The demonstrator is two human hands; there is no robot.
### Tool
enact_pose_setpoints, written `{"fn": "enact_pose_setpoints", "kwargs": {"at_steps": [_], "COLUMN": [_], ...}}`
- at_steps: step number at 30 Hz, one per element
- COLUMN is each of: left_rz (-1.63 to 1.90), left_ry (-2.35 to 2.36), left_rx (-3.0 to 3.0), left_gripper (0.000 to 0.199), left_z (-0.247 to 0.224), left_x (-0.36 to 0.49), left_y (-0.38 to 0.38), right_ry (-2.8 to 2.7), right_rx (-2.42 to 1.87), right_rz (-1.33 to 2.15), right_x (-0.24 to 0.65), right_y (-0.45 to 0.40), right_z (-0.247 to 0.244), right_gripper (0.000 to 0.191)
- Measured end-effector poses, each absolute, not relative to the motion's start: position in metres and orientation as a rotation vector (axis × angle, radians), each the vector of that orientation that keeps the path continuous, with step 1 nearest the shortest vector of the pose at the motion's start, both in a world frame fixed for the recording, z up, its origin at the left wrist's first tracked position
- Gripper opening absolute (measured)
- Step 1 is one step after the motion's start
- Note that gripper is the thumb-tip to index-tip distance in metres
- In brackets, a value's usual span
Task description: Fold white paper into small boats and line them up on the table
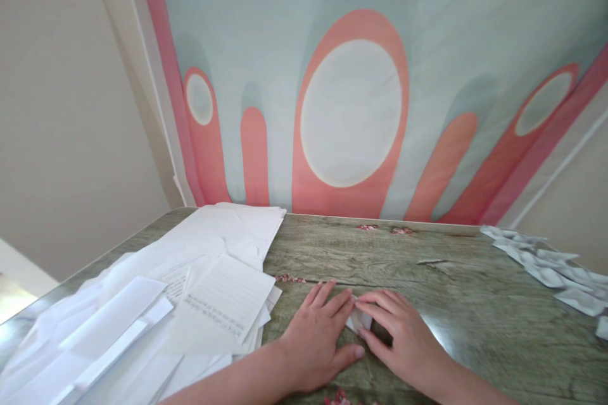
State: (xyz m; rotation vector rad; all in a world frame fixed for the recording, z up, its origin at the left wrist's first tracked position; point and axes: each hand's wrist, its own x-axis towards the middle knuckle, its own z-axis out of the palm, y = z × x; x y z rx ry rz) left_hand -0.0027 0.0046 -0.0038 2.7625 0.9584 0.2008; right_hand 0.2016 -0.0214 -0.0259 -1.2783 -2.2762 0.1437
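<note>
A small folded piece of white paper (359,323) rests on the wooden tabletop between my hands. My right hand (407,340) grips it from the right, thumb at the near side and fingertips at the far side. My left hand (317,336) lies flat with its fingers stretched out, the index fingertip touching the paper's left edge. Part of the paper is hidden by my fingers.
Loose white sheets (209,234), some with printed text, spread over the left of the table (327,250). Folded paper strips (118,310) lie on them. Several small folded white papers (546,266) line the right edge. A patterned wall covering (266,25) rises behind.
</note>
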Motion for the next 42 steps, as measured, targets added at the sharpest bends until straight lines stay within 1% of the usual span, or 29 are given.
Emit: {"fn": "enact_pose_setpoints", "kwargs": {"at_steps": [6, 11, 20, 22, 27, 30, 35, 42], "left_rz": [0.204, 0.242, 0.142, 0.123, 0.103, 0.115, 0.172, 0.201], "left_ry": [0.975, 1.107, 1.08, 1.069, 1.01, 0.994, 0.991, 1.096], "left_rx": [2.733, 2.795, 2.879, 2.878, 2.893, 2.903, 2.939, 2.936], "left_gripper": [0.065, 0.063, 0.064, 0.063, 0.064, 0.064, 0.063, 0.063], "left_z": [-0.004, -0.001, 0.005, 0.006, 0.01, 0.01, 0.004, -0.003], "left_x": [-0.003, 0.001, 0.004, 0.004, 0.002, 0.001, 0.0, -0.003], "left_y": [0.003, -0.001, -0.003, -0.001, 0.001, 0.003, 0.005, 0.008], "right_ry": [-2.255, -2.232, -2.227, -2.238, -2.261, -2.278, -2.326, -2.352], "right_rx": [-1.328, -1.338, -1.355, -1.343, -1.312, -1.337, -1.361, -1.343], "right_rz": [0.208, 0.245, 0.268, 0.257, 0.233, 0.247, 0.211, 0.086], "right_x": [0.203, 0.202, 0.201, 0.201, 0.202, 0.204, 0.206, 0.203], "right_y": [-0.02, -0.02, -0.021, -0.021, -0.022, -0.021, -0.019, -0.016], "right_z": [-0.028, -0.027, -0.023, -0.024, -0.032, -0.037, -0.037, -0.036], "right_gripper": [0.031, 0.026, 0.024, 0.029, 0.055, 0.06, 0.057, 0.049]}}
